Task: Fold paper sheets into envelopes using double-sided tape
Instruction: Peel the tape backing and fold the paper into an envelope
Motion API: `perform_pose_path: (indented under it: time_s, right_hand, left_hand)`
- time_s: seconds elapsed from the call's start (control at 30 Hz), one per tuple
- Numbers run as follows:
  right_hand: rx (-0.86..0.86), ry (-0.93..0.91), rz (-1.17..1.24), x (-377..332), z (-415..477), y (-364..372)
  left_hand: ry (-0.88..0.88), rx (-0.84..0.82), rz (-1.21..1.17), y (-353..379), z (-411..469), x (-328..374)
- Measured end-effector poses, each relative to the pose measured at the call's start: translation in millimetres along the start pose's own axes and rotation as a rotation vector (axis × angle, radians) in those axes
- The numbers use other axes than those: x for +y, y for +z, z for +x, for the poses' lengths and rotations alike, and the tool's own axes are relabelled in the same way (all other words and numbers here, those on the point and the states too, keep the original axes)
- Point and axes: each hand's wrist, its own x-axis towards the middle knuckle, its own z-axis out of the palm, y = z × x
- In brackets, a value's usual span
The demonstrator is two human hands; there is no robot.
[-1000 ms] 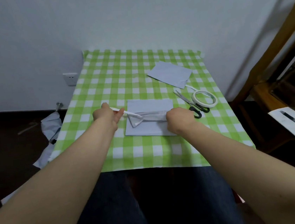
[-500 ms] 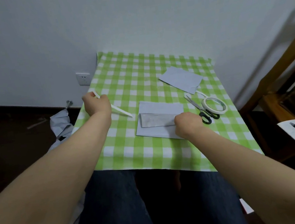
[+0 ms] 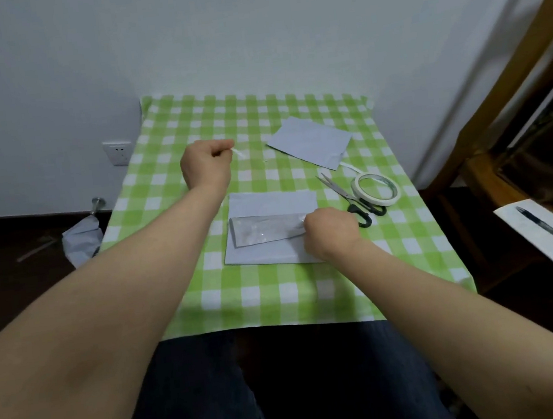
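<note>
On the counter, which is covered by a green-and-white checked cloth, the folded sheet lies flat near the middle, a little toward the person. A glossy band of tape runs across it from left to right. The right grip sits on the sheet's right end, at the end of that band, with its fingers curled under. The fingertips are hidden beneath the hand, so I cannot tell whether they pinch the paper or only press it down. The left grip is raised farther back and to the left, well apart from the sheet, and is clenched on 1 thin white strip (blurred, its free end pointing right) between thumb and finger. A 2nd piece of paper lies flat at the far right of the cloth. Just in front of it are the scissors, blades toward the wall and dark handles toward the person, and the tape roll lies flat touching them on the right. A wall socket is left of the counter, with crumpled paper on the floor below it. At the far right a pen lies on a white sheet.
</note>
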Motion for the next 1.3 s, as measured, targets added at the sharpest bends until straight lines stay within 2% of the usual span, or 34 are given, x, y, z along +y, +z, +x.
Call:
perform_pose_path:
  time_s: [0.17, 0.37, 0.43, 0.53, 0.6, 0.67, 0.77, 0.93, 1.03, 1.13, 1.3]
  right_hand:
    - [0.005, 0.001, 0.026, 4, 0, -1]
    - [-0.005, 0.029, 0.083, 9, -2, 0]
    - [-0.010, 0.037, 0.105, 9, -3, -1]
    - [-0.004, 0.051, 0.139, 8, -3, -1]
    - [-0.001, 0.057, 0.154, 7, -3, -1]
    - [0.003, 0.049, 0.167, 7, -2, 2]
    - [-0.003, 0.043, 0.196, 8, -2, 7]
    - [0.003, 0.066, 0.256, 15, 0, 12]
    - [0.006, 0.153, 0.521, 25, 2, 14]
    - [0.121, 0.302, 0.817, 42, 2, 17]
    - [0.176, 0.342, 0.881, 57, 4, 19]
  left_hand:
    - [-0.031, -0.219, 0.061, 23, -5, -5]
    - [0.021, -0.226, 0.303, 21, -14, -8]
    - [0.098, -0.269, 0.360, 19, -24, -10]
    - [0.266, -0.478, 0.431, 20, -50, -15]
    - [0.388, -0.645, 0.580, 25, -67, -21]
    - [0.494, -0.742, 0.769, 29, -79, -26]
    - [0.592, -0.762, 0.972, 30, -87, -27]
    - [0.589, -0.760, 1.058, 31, -89, -27]
    - [0.580, -0.758, 1.073, 32, -89, -25]
    - [0.574, -0.762, 1.083, 33, -91, -25]
    - [0.565, -0.733, 1.051, 33, -89, -23]
